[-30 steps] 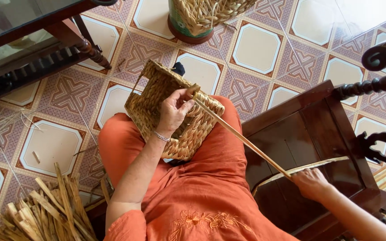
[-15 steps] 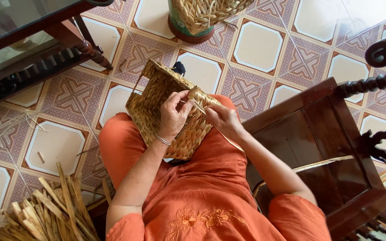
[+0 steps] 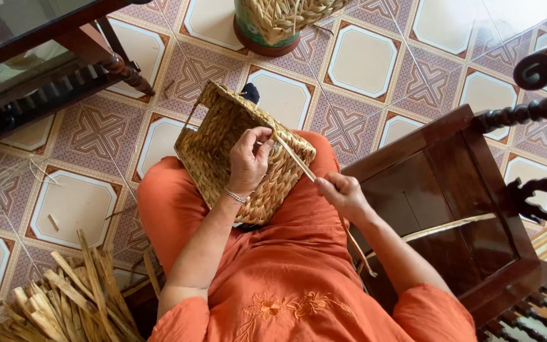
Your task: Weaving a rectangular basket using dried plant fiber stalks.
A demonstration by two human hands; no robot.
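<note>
Floor tiles with a purple cross pattern fill the top and left of the frame. Right of centre stands a dark wooden chair, its carved arm curling at the right edge, and a dark wooden table crosses the upper left. Centre and bottom of the frame: the person's lap in an orange dress.

On the lap, just left of centre, sits the woven basket, boxy, straw-coloured, tilted with one corner pointing up toward the floor; its braided weave looks tight and even. A heap of dried straw lies at the lower left. At the top centre, a green pot holds more wickerwork.

Now the hands. The left hand lies over the basket's near wall, fingers curled, thumb and fingertips pinching the top end of a straw strand. That strand runs down and right to the right hand, closed in a fist around it, just right of the basket and not touching it.
</note>
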